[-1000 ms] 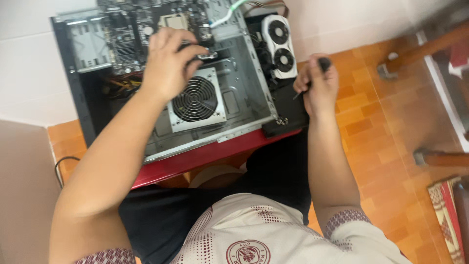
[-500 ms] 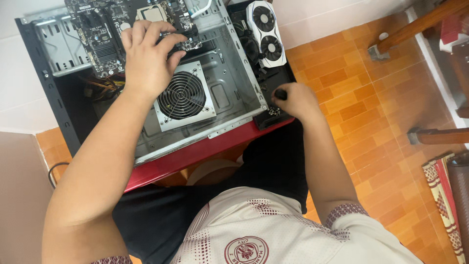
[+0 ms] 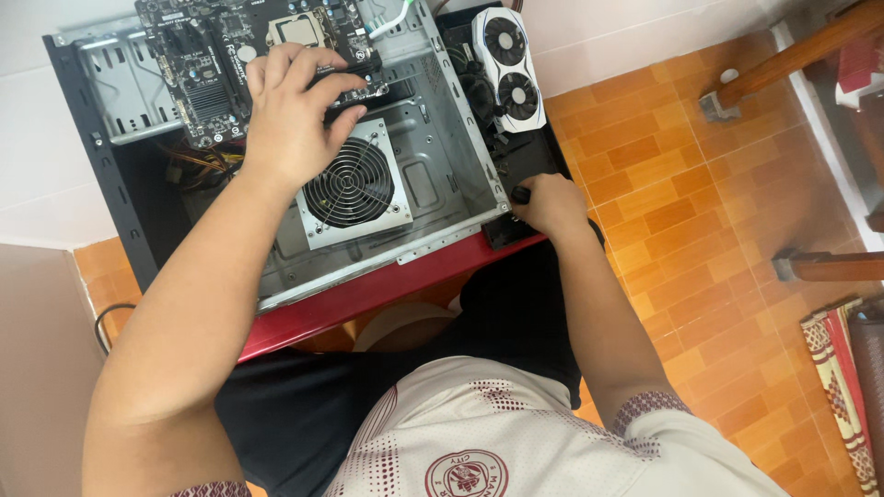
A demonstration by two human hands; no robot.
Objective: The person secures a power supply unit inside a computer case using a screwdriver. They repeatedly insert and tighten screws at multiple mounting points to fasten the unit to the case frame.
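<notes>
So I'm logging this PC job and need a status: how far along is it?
Done: the case lies open, with the power supply and motherboard inside. In hand: the left hand grips a dark part at the board's edge, and the right hand holds a dark tool at the case's corner. Left: the graphics card lies outside the case.

Home: orange floor tiles [image 3: 700, 184], rug [image 3: 833, 368].

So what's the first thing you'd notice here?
The open computer case lying on its side at the top, with a big round fan in its middle. The left hand presses on the black circuit board inside. Right of the case lies a white card with two fans.
</notes>
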